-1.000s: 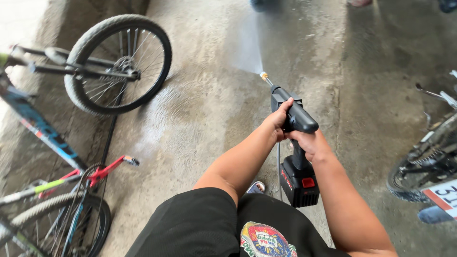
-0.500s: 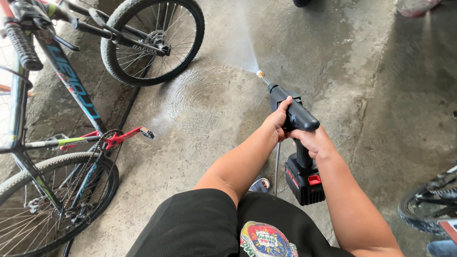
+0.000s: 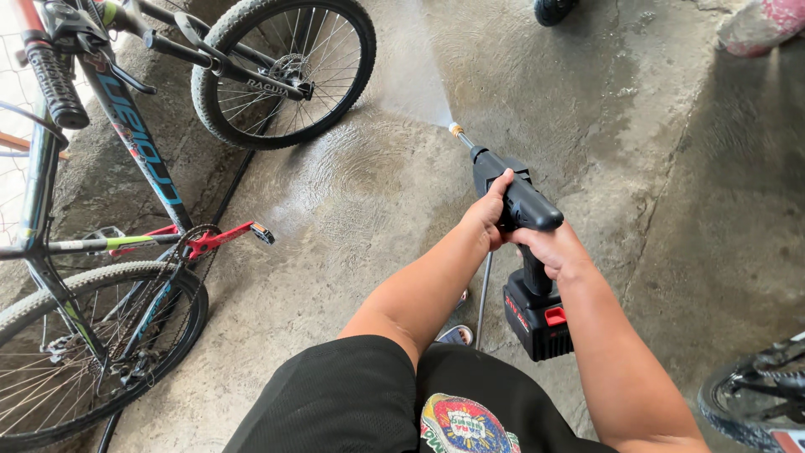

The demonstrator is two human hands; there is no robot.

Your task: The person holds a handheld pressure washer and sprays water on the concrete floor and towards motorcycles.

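A black cordless spray gun [image 3: 518,201] with a brass nozzle and a red-trimmed battery pack [image 3: 539,322] is held out in front of me. My left hand [image 3: 488,211] grips the side of its barrel. My right hand [image 3: 552,252] is wrapped around the handle below. A fan of water [image 3: 411,71] shoots from the nozzle toward the wet concrete floor [image 3: 352,176] ahead. A thin hose [image 3: 484,298] hangs down from the gun.
A bicycle [image 3: 126,168] with a blue-lettered frame, red crank and knobby tyres stands at the left, its front wheel [image 3: 281,71] near the spray. Another bicycle wheel [image 3: 750,403] shows at the lower right. A dark shoe [image 3: 553,10] and a pink object [image 3: 759,25] lie at the top.
The view has shifted left and down, so the left bicycle fills more of the frame and the right one has slid out. My hands keep the same grip; the spray continues.
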